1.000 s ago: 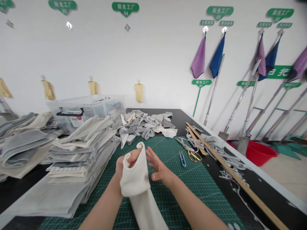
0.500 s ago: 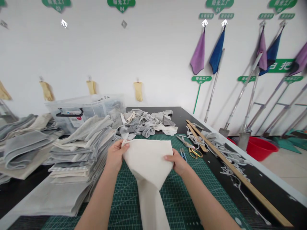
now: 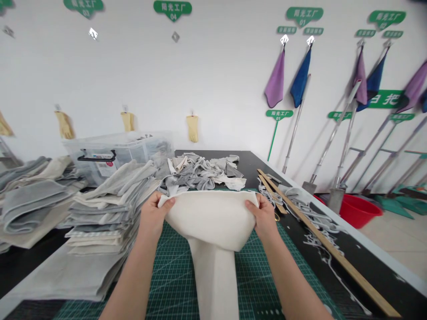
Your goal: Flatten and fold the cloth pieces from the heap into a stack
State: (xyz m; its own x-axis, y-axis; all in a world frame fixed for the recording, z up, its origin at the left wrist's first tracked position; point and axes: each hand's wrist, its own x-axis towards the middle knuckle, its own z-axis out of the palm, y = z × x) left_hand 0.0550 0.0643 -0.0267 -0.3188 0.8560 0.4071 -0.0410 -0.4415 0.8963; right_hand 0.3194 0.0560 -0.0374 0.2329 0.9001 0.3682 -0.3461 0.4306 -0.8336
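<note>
Cloth (image 3: 210, 218) pulled wider rn, up front over the green cutting mat (image 3: 173, 266)
L hand (image 3: 155, 211) & R hand (image 3: 262, 213) are farther apart vs half a sec ago, so top edge is almost straight, prob flatter & easier to handle imo. Fingers on both pinch the upper corners, thumbs on the near side. Looks plain off-white, thick-ish, w/ a wide flap up top & a narrower strip hanging below.
</note>
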